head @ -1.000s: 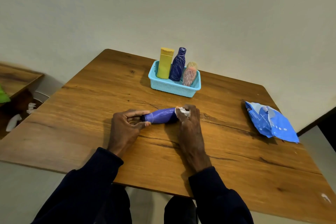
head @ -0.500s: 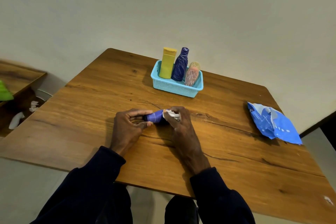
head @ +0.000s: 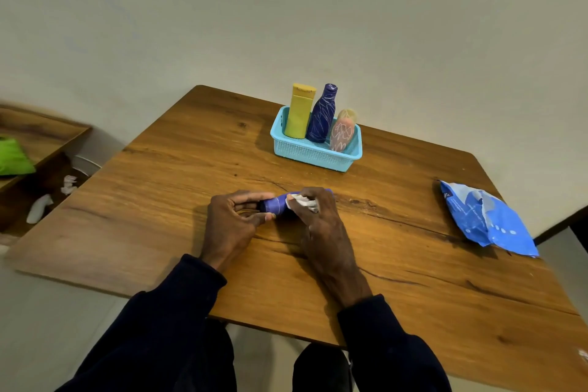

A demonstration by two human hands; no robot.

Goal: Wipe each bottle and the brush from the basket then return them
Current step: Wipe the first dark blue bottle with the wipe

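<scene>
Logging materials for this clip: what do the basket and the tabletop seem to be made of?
The basket looks like moulded plastic: uniform light blue, with fine perforated mesh walls and a smooth rim. The table looks like wood or a wood-grain laminate: brown streaked grain and dark knots under a low sheen; the picture cannot settle which.

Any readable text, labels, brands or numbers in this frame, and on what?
None can be read.
Blue packet: white print and a row of dots, too small and blurred to read.
Dark blue bottle and pink bottle in the basket: only white scribble lines, no words.
</scene>
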